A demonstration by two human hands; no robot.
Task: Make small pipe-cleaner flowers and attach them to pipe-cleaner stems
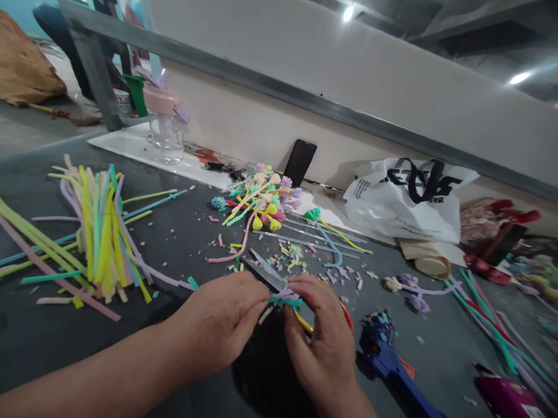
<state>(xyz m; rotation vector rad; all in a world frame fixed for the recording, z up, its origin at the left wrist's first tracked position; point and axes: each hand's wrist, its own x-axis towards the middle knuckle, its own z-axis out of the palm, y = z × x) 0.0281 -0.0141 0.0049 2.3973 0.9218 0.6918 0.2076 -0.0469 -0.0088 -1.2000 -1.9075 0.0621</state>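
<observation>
My left hand (227,319) is closed, its thumb and fingers pinching one end of a small teal and lilac piece of pipe cleaner (285,299). The other end sits between the thumb and fingers of my right hand (321,331). Scissors (266,271) with red and yellow handles pass under my right hand, blades pointing up and left; whether that hand grips them I cannot tell. Just beyond my hands lie many short pipe cleaner clippings (292,255). A bunch of pipe cleaner flowers (265,199) rests behind them.
Long pipe cleaners (100,236) are heaped at left. On the right are a blue glue gun (403,380), a magenta device (515,406) and more pipe cleaners (485,316). A bottle (165,126), a phone (301,163) and a white bag (402,207) stand along the back.
</observation>
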